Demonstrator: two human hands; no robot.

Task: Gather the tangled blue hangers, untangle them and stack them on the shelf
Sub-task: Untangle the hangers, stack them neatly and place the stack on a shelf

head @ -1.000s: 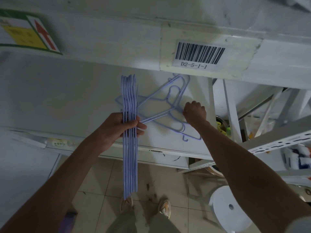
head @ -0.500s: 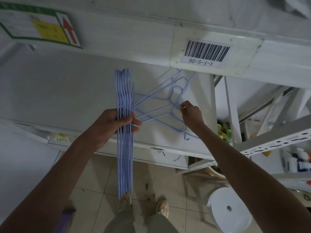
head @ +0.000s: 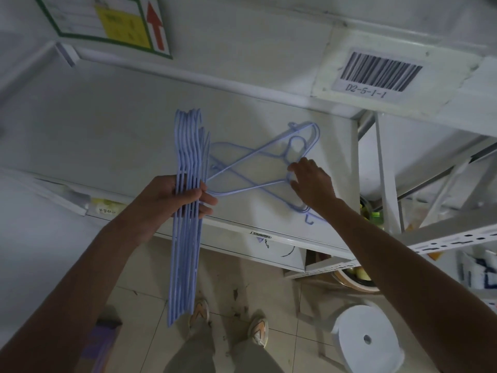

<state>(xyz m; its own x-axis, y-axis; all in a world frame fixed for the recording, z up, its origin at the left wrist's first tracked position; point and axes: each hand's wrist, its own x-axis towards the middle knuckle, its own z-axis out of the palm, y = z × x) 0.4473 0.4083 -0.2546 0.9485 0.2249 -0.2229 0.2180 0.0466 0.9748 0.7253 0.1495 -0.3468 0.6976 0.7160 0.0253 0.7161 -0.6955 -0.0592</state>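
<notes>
Our left hand point(head: 172, 200) is clamped around a neat bundle of blue hangers point(head: 187, 211), held edge-on over the white shelf point(head: 107, 146) (its lower end hangs past the front lip). Our right hand point(head: 312, 181) rests with fingers spread on the tangled hangers point(head: 252, 168) lying flat there.

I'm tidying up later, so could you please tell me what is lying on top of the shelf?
Loose tangled blue hangers lie crossed on the shelf; the right hand covers part of them.

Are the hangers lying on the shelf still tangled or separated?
Still tangled: the loose hangers cross through each other on the shelf, under the right hand.
</notes>
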